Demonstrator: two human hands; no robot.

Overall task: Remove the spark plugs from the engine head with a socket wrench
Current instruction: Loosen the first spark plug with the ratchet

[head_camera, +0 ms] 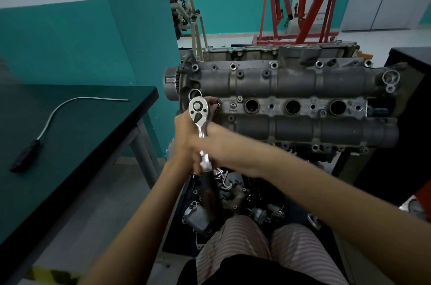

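Starting at the left: desk point(77, 126) carries a flexible pickup tool point(46, 126), unused. Next, socket wrench point(200, 116) stands over the leftmost plug hole of the engine head point(291, 84). Left hand point(186, 128) wraps the wrench shank just below the ratchet head; right hand point(217, 142) crosses over and seems to grasp the handle, blurred, so not certain. Spark plugs themselves aren't visible; the three holes point(292, 107) to the right look dark, can't tell whether plugs remain. Risks as I see it: crossed arms give a poor pull, so the socket could tilt off-axis, slip, or crack the plug.
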